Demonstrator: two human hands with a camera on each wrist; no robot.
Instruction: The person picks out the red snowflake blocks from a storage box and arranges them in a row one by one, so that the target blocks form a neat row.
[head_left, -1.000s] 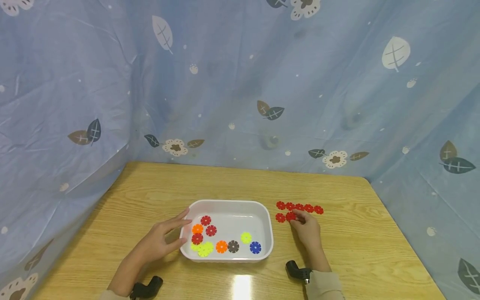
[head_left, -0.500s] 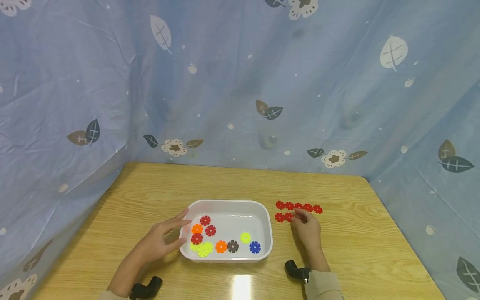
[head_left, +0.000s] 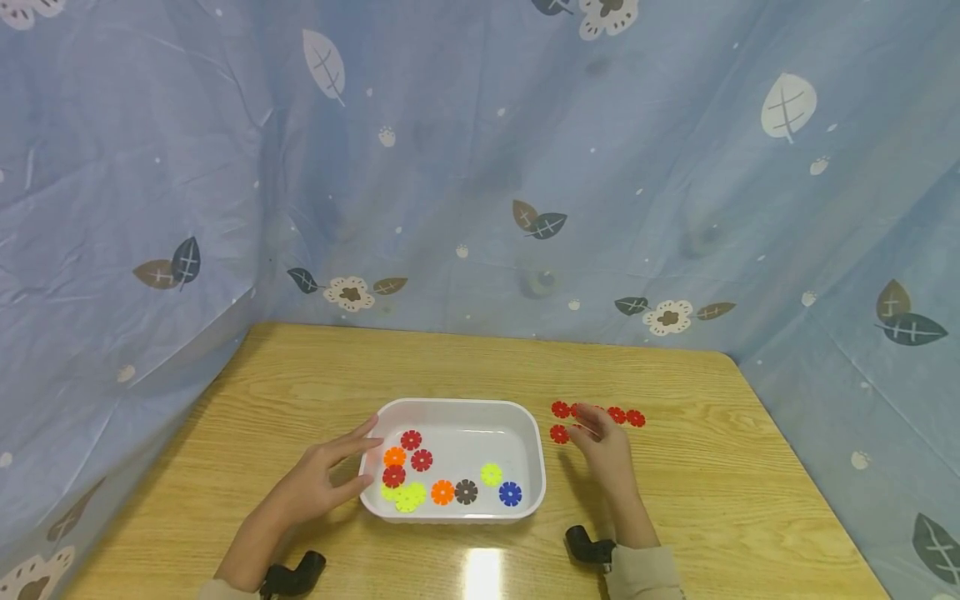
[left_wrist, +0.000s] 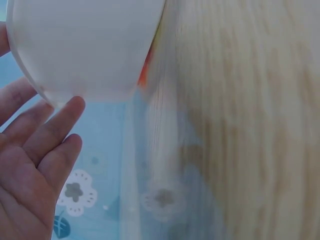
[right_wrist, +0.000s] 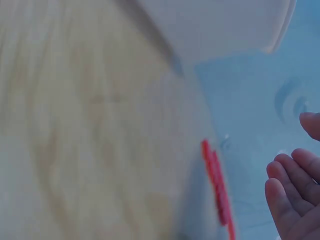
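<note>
My left hand [head_left: 322, 479] touches the left end of a white plastic tray [head_left: 461, 403] with fairly straight fingers; the left wrist view shows fingertips against its outer wall. Inside lie snowflake building discs: red [head_left: 411, 439], orange [head_left: 442, 492], yellow [head_left: 491, 474], brown-grey [head_left: 466, 492] and blue [head_left: 510, 493]. Right of the tray, red discs form two rows, a back row [head_left: 617, 414] and a front row [head_left: 559, 434]. My right hand [head_left: 611, 454] is over these rows, fingers loosely bent, nothing visible between them, and covers some discs. The right wrist view catches the red discs [right_wrist: 217, 185] edge-on.
The wood-grain table [head_left: 720, 467] ends at a blue patterned curtain [head_left: 450, 167] behind and at both sides. A black wrist camera [head_left: 588, 547] sits below my right hand, another [head_left: 294, 575] below my left. Light reflects off the table's front.
My right hand has come away from the second disc of the front row and moved slightly up and left across the rows. My left hand and the tray stay put.
</note>
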